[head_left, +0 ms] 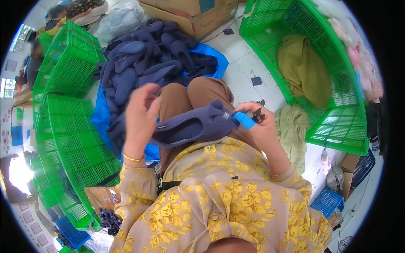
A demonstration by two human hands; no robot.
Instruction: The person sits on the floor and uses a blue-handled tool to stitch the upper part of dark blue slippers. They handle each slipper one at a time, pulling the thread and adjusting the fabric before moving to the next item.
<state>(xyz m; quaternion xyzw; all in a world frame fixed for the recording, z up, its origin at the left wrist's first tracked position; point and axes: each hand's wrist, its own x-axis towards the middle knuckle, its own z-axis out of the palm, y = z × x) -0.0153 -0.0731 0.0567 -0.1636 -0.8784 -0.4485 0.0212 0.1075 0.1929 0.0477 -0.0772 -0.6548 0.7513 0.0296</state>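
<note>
A navy fabric slipper [213,120] lies across my lap, its opening turned up and a small dark label on its edge. My right hand [262,130] is closed on one end of it, with blue tape wrapped round the thumb. Dark pointed blades, apparently of small thread snips [259,114], stick out from the same hand. Beside the slipper's other end my left hand [142,110] is raised, slightly blurred, its fingers apart and holding nothing that I can see. Past my knees, many similar slippers [139,55] lie heaped on a blue sheet [217,55].
Green plastic crates [76,139] line my left side. At the right, a large green crate [337,122] holds olive cloth [301,67], and paler green cloth [293,130] hangs beside it. Cardboard boxes [190,17] stand beyond the heap. Dark scraps [256,81] lie on the tiled floor.
</note>
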